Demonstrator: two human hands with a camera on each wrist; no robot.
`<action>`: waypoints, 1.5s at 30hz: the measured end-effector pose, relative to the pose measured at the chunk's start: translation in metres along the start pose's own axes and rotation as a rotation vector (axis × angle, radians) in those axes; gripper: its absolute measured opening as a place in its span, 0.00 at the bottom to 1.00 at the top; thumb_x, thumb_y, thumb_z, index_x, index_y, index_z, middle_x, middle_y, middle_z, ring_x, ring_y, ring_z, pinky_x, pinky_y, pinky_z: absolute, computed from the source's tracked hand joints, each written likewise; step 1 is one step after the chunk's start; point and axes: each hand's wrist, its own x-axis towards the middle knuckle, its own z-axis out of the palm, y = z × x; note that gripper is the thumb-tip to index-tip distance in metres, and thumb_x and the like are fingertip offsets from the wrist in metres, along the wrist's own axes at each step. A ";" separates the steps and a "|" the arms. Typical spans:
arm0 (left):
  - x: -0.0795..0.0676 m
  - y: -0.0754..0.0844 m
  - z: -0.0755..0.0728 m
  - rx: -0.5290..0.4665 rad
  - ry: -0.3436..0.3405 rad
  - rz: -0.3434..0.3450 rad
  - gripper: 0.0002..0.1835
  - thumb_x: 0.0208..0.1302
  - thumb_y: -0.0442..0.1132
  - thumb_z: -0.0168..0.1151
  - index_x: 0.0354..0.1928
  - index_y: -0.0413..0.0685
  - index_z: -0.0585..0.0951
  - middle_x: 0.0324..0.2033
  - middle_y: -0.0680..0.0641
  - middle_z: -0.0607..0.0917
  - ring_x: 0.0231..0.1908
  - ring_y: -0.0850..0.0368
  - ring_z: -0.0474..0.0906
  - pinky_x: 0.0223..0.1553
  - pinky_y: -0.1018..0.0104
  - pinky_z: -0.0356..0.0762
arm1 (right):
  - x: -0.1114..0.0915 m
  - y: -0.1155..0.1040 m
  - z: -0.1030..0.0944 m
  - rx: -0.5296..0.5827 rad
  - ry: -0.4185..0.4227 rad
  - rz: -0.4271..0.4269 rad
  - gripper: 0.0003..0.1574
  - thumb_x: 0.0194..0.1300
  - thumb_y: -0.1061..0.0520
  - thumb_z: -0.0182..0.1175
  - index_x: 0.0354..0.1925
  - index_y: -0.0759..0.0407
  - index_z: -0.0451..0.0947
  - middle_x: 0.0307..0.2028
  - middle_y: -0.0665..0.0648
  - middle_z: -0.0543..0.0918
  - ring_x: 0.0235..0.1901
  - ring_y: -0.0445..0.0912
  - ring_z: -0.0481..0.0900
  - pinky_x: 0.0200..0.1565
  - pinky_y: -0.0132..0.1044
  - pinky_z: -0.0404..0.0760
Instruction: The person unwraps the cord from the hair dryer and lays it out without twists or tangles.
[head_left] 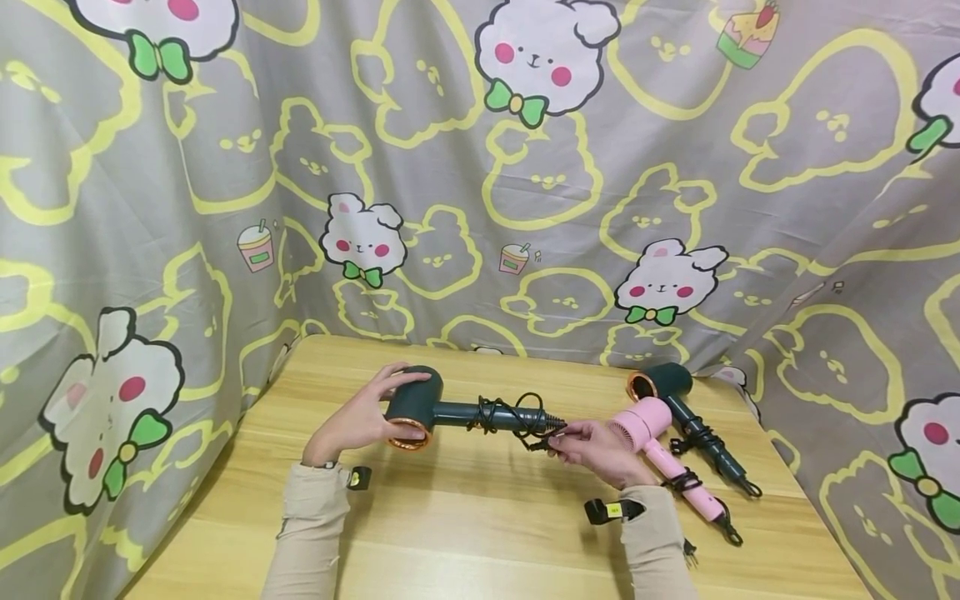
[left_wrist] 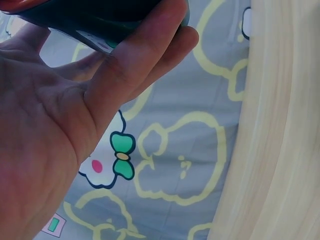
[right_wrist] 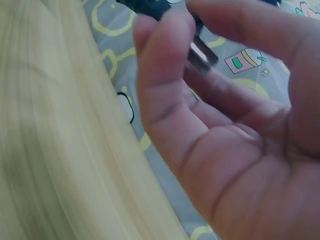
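Note:
A dark green hair dryer [head_left: 457, 412] with a copper-coloured ring is held up over the wooden table, its handle pointing right. My left hand [head_left: 358, 421] grips its head, fingers over the top and thumb at the ring. In the left wrist view the dryer's dark underside [left_wrist: 95, 22] shows above the palm. A black cord [head_left: 495, 414] is wound in loose loops around the handle. At the handle's end my right hand [head_left: 596, 452] pinches the cord's plug [right_wrist: 202, 56], whose metal prongs show between the fingers in the right wrist view.
A pink hair dryer [head_left: 660, 450] lies on the table [head_left: 465, 525] just beyond my right hand, its cord wrapped around the handle. Behind it lies a second dark green hair dryer [head_left: 701, 425], likewise wrapped. Patterned grey cloth [head_left: 450, 167] hangs around the table's back and sides.

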 end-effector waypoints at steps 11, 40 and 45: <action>0.003 0.002 0.004 -0.016 -0.022 0.033 0.46 0.46 0.57 0.85 0.70 0.74 0.74 0.78 0.48 0.59 0.66 0.34 0.72 0.59 0.42 0.76 | -0.002 -0.005 -0.007 0.079 0.304 -0.039 0.29 0.74 0.63 0.59 0.66 0.80 0.69 0.44 0.48 0.85 0.36 0.37 0.83 0.43 0.30 0.85; 0.005 0.000 0.006 -0.005 -0.033 0.008 0.46 0.46 0.57 0.85 0.70 0.75 0.74 0.78 0.47 0.58 0.67 0.34 0.71 0.59 0.43 0.77 | -0.026 -0.054 0.016 0.268 0.247 -0.377 0.14 0.75 0.66 0.58 0.56 0.60 0.82 0.40 0.50 0.91 0.35 0.38 0.86 0.42 0.29 0.86; 0.005 0.000 0.005 -0.003 -0.029 0.017 0.46 0.48 0.56 0.84 0.71 0.73 0.73 0.78 0.45 0.60 0.65 0.33 0.72 0.57 0.44 0.78 | -0.031 -0.058 0.022 0.210 0.132 -0.422 0.18 0.75 0.68 0.56 0.58 0.58 0.81 0.42 0.49 0.90 0.35 0.38 0.85 0.41 0.30 0.85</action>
